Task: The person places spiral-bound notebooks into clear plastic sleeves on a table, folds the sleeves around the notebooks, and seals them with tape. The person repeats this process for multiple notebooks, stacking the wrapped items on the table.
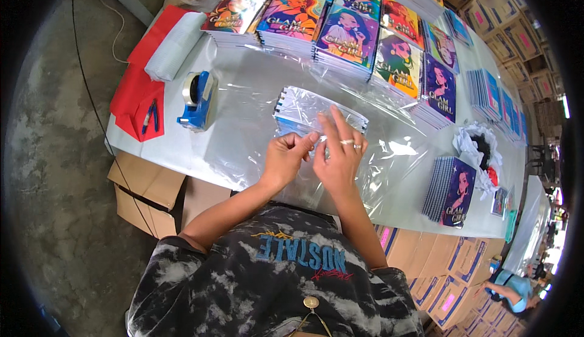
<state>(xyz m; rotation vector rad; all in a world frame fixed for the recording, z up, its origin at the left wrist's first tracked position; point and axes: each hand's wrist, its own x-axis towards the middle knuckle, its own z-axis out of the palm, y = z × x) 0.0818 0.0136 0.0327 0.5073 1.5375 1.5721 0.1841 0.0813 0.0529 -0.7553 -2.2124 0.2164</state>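
A stack of spiral-bound notebooks (298, 101) lies in front of me, pale side up, wrapped in clear plastic film (240, 133) that spreads over the table around it. At the stack's near edge my left hand (286, 159) is closed, thumb and forefinger pinching the film. My right hand (342, 154), with rings on it, rests over the stack's right part, its fingers stretched out across the film. The thumbs of both hands are close together. Whether a small piece of tape is between them cannot be made out.
Piles of colourful notebooks (347, 36) line the table's far side. A blue tape dispenser (199, 101), a white roll (175, 46) and blue-handled snips (150, 118) on red material stand left. Another notebook stack (450, 191) and crumpled white plastic (465, 137) lie right. Cartons (444, 270) sit below.
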